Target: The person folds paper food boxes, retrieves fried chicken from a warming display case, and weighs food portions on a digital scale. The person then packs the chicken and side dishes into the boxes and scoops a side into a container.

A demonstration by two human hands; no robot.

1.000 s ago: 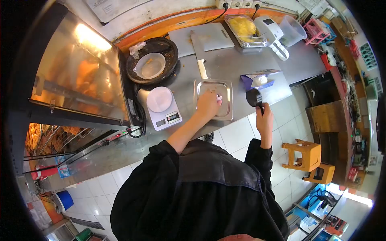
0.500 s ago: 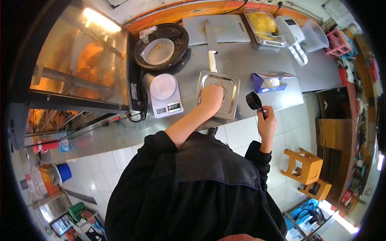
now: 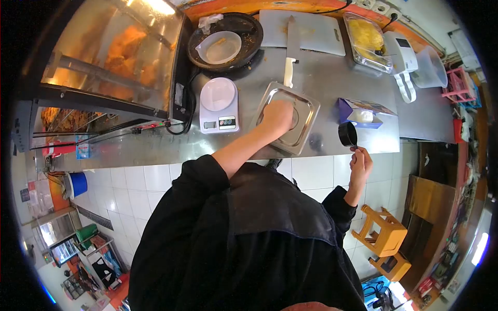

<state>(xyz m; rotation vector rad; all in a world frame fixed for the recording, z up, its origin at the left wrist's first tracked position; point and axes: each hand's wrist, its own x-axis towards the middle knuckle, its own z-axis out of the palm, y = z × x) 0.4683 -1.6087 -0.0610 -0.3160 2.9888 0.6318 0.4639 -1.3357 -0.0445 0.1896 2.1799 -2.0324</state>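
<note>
A: Take the shallow rectangular stainless-steel tray (image 3: 306, 123) as the clock's centre, with twelve straight ahead of the person. What's nearest?

B: The right hand (image 3: 360, 160), at four o'clock. Its fingers are closed on the handle of a small round black cup (image 3: 346, 133) — gripped there, I'd say, to keep the round part free of the hand.

A: And the left hand (image 3: 278, 115)?

B: Over the tray itself, back upward. The fingers are hidden beneath, so I can't tell how open they are or whether they hold anything.

A: Why is the tray there?

B: It sits slightly skewed on the grey metal worktop (image 3: 321, 72), close to the front edge — probably for an easy reach.

A: Beside it?

B: At nine, a pale lilac kitchen scale (image 3: 219, 106) with a round platform, its display towards the person, likely for reading. At three, an open purple-blue cardboard box (image 3: 363, 119), something white showing at its opening.

A: Farther off?

B: At twelve, a long white-handled steel knife (image 3: 291, 44), handle towards the person, presumably for safe picking up; its blade lies on a pale rectangular cutting board (image 3: 321, 36). Between ten and eleven, a wide dark round mortar (image 3: 252, 49) holds a translucent plastic bowl (image 3: 222, 49).
</note>
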